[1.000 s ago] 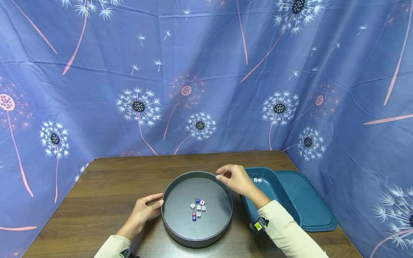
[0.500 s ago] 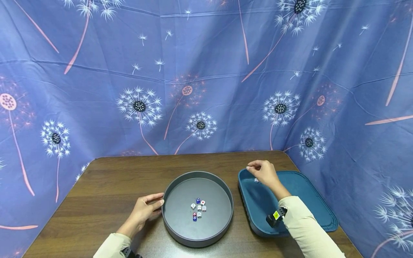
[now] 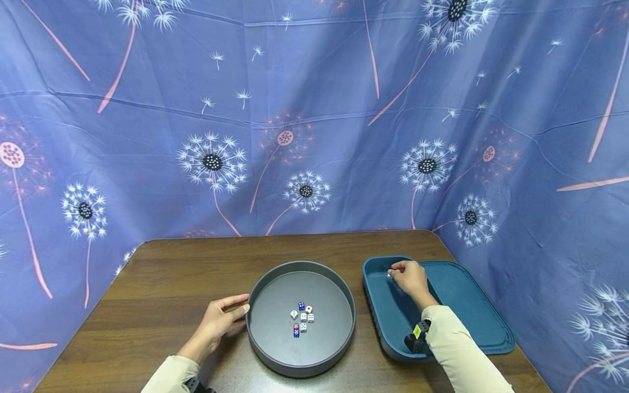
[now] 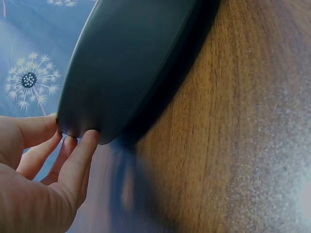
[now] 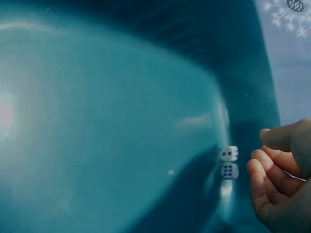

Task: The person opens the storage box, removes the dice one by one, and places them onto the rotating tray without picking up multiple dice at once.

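My left hand [image 3: 220, 322] rests its fingertips against the outer side of a round dark grey pan [image 3: 255, 349]. In the left wrist view the fingers [image 4: 80, 158] touch the pan's wall [image 4: 121, 63] between rim and base. Several small dice [image 3: 303, 316], white, blue and red, sit grouped on the pan's floor. My right hand [image 3: 410, 279] is inside a blue plastic container [image 3: 388, 311], fingers loosely bent. Right beside its fingertips, two white dice [image 5: 229, 162] lie side by side at the container's far end, a small gap between them and the fingers.
A flat blue lid-like tray [image 3: 472, 305] lies right of the container. Both stand on a brown wooden table [image 3: 196, 262]. A blue dandelion-print cloth [image 3: 339, 153] hangs behind and along the right side.
My right hand has moved right from beside the pan's rim to over the container, then dipped down to the two dice. The left hand and the pan stay put.
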A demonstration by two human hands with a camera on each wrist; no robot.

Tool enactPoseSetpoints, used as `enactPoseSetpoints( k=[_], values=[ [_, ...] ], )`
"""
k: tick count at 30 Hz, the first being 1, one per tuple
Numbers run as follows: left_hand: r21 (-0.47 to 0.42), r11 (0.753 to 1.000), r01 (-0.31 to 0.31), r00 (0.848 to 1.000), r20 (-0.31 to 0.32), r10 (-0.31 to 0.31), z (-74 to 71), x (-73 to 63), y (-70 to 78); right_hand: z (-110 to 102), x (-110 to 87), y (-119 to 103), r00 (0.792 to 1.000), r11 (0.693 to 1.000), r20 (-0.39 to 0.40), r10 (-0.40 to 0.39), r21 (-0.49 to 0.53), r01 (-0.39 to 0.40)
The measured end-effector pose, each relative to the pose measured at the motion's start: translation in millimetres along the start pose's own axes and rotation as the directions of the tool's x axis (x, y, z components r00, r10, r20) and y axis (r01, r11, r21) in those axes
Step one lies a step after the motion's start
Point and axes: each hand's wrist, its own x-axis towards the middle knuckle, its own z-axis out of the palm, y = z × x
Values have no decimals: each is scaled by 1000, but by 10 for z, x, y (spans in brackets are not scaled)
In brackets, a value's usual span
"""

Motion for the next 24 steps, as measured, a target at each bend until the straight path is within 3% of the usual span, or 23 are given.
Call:
enactPoseSetpoints(
  k=[16, 24],
  values=[
    [-15, 1000, 20, 1000, -3, -20, 4, 3, -1, 147, 16, 152, 997, 997, -22, 69, -29, -70],
    [-5, 1000, 22, 1000, -8, -22, 4, 2, -5, 187, 15, 130, 1000, 998, -6, 20, -51, -20]
  ],
)
